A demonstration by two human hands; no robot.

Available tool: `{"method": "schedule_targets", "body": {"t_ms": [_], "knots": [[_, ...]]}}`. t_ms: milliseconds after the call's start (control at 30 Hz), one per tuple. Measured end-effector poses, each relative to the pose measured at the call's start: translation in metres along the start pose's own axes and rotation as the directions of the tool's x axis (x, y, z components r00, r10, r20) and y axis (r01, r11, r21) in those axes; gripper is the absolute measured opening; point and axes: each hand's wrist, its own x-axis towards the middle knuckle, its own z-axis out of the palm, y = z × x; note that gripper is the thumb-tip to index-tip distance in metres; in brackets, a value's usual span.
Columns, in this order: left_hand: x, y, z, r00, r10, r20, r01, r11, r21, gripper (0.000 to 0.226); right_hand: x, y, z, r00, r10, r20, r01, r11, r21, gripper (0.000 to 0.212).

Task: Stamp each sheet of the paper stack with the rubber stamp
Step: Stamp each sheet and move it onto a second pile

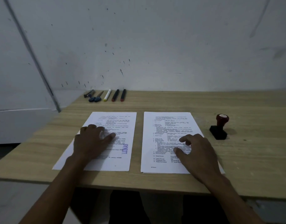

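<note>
Two lots of printed paper lie side by side on the wooden table (244, 159). The left sheet (121, 126) carries a blue "LUNAS" stamp mark (124, 149) near its lower right. My left hand (92, 141) rests flat on this sheet, fingers spread. The right paper stack (161, 125) shows no stamp mark where it is visible. My right hand (195, 151) lies on its lower right part, fingers loosely apart and holding nothing. The rubber stamp (219, 127), with a black base and red knob, stands alone on the table to the right of the stack.
Along the table's back edge lie blue-handled scissors (94, 97), a white marker with a yellow cap (107, 95) and two dark markers (118, 95). A stained white wall rises right behind the table. The table's left corner ends by a grey rail.
</note>
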Motion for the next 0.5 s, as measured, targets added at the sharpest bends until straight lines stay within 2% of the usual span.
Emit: {"method": "schedule_targets", "body": {"t_ms": [333,500], "knots": [[0.0041,0.0001,0.003,0.999,-0.024,0.037,0.025,0.999,-0.027,0.082,0.0002,0.0029,-0.0048,1.0,0.013,-0.001,-0.013,1.0,-0.007,0.036],[0.0019,0.004,0.0007,0.998,-0.038,0.041,0.039,0.999,-0.005,0.079,-0.0009,0.0047,-0.0083,1.0,0.017,-0.006,-0.016,1.0,0.014,0.035]]}}
